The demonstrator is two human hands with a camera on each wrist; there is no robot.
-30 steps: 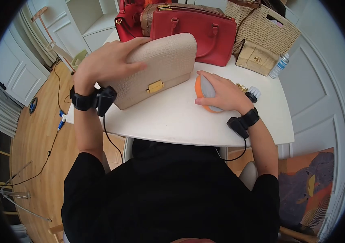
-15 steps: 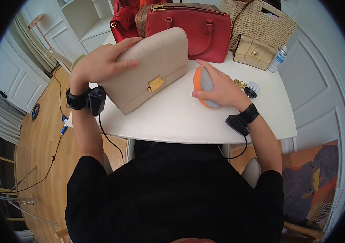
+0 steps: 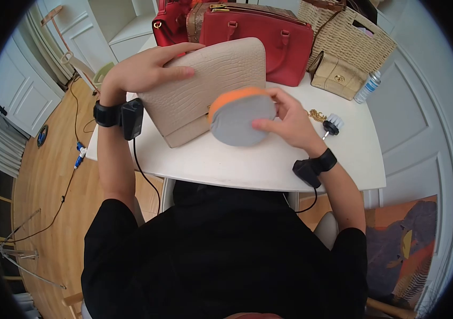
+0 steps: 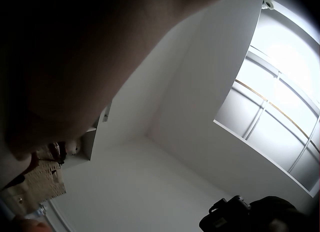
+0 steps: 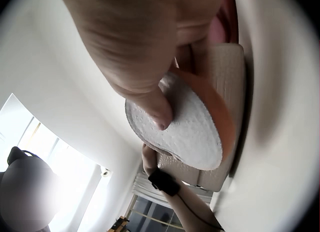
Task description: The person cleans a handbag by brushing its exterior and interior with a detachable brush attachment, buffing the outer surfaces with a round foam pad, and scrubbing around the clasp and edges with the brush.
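Note:
A beige crocodile-textured bag stands tilted on the white table. My left hand holds its upper left edge, the thumb on the front face and the fingers along the top. In my right hand is a round grey and orange pad, pinched at its right edge in front of the bag's lower right part. The pad covers most of the gold clasp. The right wrist view shows the thumb pressed on the pad's grey face, with the beige bag behind it.
Red handbags, one large red bag among them, and a woven basket bag line the table's back. A gold bag, a spray can, a gold chain and a white-bristled brush lie to the right.
My right hand has lifted the pad and moved it left to the front of the bag, turning its grey face into view. My left hand still holds the bag, which has shifted slightly.

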